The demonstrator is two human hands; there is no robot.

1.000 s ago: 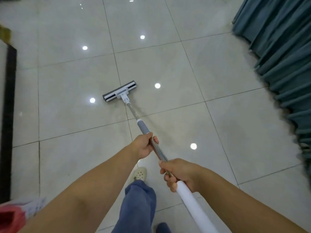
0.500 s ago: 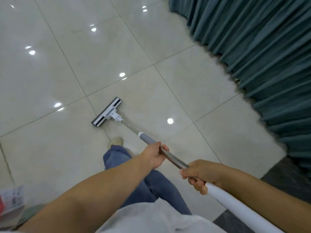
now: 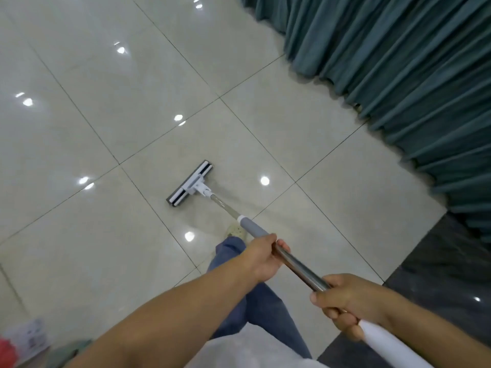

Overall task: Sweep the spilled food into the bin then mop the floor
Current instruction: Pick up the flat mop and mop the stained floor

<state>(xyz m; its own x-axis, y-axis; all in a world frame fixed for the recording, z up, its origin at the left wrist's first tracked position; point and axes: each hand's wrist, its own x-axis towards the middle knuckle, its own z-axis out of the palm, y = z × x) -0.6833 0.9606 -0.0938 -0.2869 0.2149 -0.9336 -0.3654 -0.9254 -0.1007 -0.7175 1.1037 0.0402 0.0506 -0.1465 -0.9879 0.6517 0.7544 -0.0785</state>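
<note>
Glossy floor tiles [image 3: 132, 248], cloth curtain [image 3: 398, 62]

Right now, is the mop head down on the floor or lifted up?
Down. The mop head lies flat on the floor tiles; its handle slants up to the left hand and right hand gripping it.

The floor [image 3: 79, 248] was glossy cream tile crossed by thin dark grout lines. At upper right, the curtain [image 3: 398, 62] was teal. The mop [image 3: 190, 183] had a white-and-black head and a grey, silver and white pole. The trousers [image 3: 265, 309] were blue.
</note>
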